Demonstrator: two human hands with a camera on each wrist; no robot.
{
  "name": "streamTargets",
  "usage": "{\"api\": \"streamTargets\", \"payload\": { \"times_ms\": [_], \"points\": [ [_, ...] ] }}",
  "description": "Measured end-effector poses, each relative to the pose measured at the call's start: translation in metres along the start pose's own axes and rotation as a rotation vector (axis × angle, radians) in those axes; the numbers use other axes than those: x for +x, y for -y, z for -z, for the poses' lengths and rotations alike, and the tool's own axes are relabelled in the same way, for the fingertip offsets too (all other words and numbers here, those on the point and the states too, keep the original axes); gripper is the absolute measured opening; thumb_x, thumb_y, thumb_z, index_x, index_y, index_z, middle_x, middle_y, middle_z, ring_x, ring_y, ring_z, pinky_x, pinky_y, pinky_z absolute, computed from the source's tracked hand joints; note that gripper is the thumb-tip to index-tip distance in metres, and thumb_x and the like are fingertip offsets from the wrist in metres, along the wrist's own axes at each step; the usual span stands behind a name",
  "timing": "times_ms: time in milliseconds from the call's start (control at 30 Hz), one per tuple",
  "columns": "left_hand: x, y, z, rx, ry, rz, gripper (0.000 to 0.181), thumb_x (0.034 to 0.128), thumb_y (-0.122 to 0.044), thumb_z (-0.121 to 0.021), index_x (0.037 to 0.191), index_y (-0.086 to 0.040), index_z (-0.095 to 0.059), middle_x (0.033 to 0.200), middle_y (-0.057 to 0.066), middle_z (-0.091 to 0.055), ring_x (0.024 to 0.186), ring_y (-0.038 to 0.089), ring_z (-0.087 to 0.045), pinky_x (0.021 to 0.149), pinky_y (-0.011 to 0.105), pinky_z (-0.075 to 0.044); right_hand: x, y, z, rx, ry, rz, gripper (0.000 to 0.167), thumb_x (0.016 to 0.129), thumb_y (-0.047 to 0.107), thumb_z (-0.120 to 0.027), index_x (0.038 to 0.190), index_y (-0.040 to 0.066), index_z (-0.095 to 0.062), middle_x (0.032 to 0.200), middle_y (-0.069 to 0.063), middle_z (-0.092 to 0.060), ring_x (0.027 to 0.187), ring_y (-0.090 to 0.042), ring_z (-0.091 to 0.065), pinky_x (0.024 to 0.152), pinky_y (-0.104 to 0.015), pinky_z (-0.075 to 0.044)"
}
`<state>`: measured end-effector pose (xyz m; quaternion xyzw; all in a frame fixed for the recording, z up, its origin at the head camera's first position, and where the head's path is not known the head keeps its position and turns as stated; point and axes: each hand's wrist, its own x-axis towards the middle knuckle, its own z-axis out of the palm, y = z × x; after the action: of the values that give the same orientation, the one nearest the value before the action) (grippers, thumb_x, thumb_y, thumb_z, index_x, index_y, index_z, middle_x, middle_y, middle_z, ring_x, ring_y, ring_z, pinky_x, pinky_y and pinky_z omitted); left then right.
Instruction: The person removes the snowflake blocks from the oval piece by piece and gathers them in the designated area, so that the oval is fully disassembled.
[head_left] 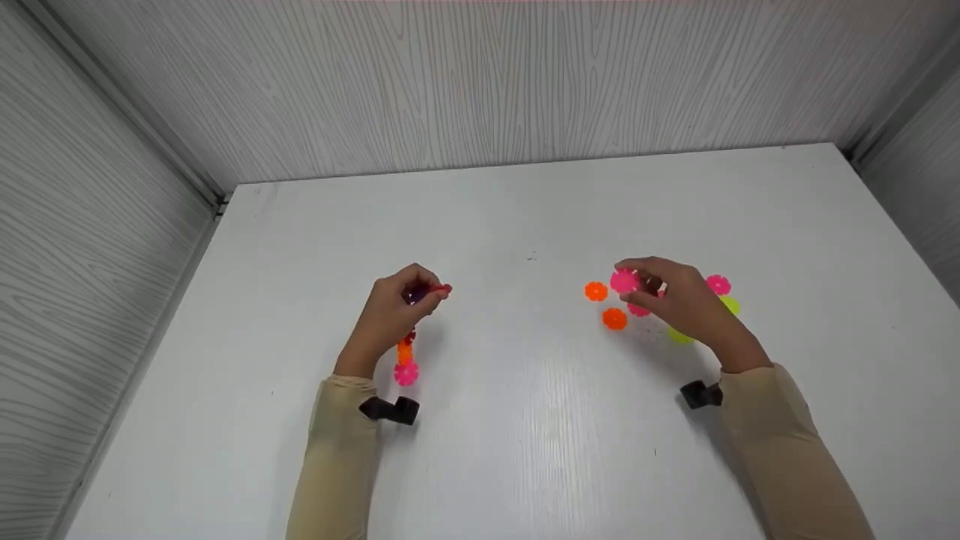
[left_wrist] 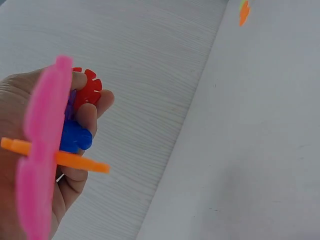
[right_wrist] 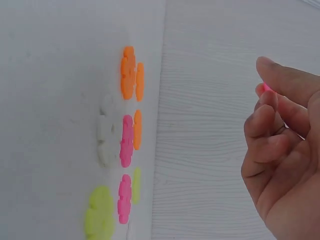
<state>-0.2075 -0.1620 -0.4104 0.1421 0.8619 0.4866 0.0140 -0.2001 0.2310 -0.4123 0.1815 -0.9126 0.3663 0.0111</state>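
Note:
In the head view my left hand (head_left: pixel 390 309) pinches a chain of slotted, flower-shaped plastic discs. The left wrist view shows its red disc (left_wrist: pixel 91 89) at the fingertips, a blue disc (left_wrist: pixel 75 136) below, then an orange disc (left_wrist: pixel 82 162) slotted crosswise into a pink disc (left_wrist: pixel 37 170) close to the camera. A bit of purple shows between the fingers. My right hand (head_left: pixel 684 300) pinches a single bright pink disc (head_left: pixel 624 281) above the loose discs. From the right wrist, only that disc's edge shows between thumb and finger.
Loose discs lie under and around my right hand: an orange disc (head_left: pixel 596 291), another orange disc (head_left: pixel 614 319), a pink disc (head_left: pixel 718 284), a yellow-green disc (right_wrist: pixel 100 215) and pale clear ones (right_wrist: pixel 103 132). Grained panels (head_left: pixel 480 82) enclose the white table (head_left: pixel 510 435) at back and sides.

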Motion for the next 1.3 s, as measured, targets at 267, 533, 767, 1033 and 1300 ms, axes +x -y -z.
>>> {"api": "streamTargets", "payload": {
  "times_ms": [267,533,767,1033,1300],
  "points": [
    [0.002,0.001,-0.009,0.014,0.098,0.022,0.012,0.0912,-0.019,-0.066,0.1,-0.011,-0.063,0.091,0.006,-0.066,0.076,0.018,-0.054,0.064,0.022,-0.048,-0.001,-0.007,0.008,0.024,0.135,-0.056,0.037,0.09,0.008,-0.066,0.126,0.016,-0.063,0.093,-0.006,-0.061,0.086,-0.021,-0.056,0.066,-0.02,-0.046],
    [0.002,0.001,-0.011,0.026,0.116,0.062,0.013,0.0908,-0.017,-0.066,0.101,-0.011,-0.062,0.095,0.008,-0.065,0.079,0.02,-0.053,0.067,0.024,-0.049,-0.004,-0.011,0.014,0.007,0.237,-0.096,0.038,0.089,0.007,-0.066,0.126,0.014,-0.061,0.098,-0.007,-0.06,0.09,-0.022,-0.054,0.071,-0.021,-0.047],
    [0.001,0.002,-0.014,0.03,0.135,0.089,0.011,0.0913,-0.019,-0.065,0.101,-0.013,-0.062,0.091,0.006,-0.063,0.076,0.018,-0.052,0.06,0.023,-0.046,-0.005,-0.013,0.015,0.009,0.295,-0.144,0.039,0.09,0.01,-0.066,0.128,0.014,-0.061,0.099,-0.007,-0.059,0.092,-0.022,-0.053,0.07,-0.024,-0.048],
    [0.0,0.004,-0.021,0.037,0.173,0.105,0.01,0.0917,-0.018,-0.064,0.101,-0.014,-0.061,0.092,0.006,-0.062,0.077,0.018,-0.052,0.058,0.024,-0.046,-0.006,-0.016,0.009,0.014,0.418,-0.116,0.035,0.091,0.009,-0.059,0.125,0.017,-0.062,0.101,-0.006,-0.06,0.089,-0.021,-0.052,0.069,-0.028,-0.047],
    [0.003,0.009,-0.031,0.089,0.213,0.075,0.009,0.0915,-0.019,-0.065,0.1,-0.015,-0.062,0.094,0.004,-0.063,0.083,0.018,-0.053,0.066,0.025,-0.047,-0.006,-0.019,0.002,-0.024,0.527,-0.104,0.036,0.091,0.004,-0.058,0.123,0.019,-0.065,0.096,-0.004,-0.059,0.091,-0.02,-0.052,0.074,-0.029,-0.047]
  ]
}}
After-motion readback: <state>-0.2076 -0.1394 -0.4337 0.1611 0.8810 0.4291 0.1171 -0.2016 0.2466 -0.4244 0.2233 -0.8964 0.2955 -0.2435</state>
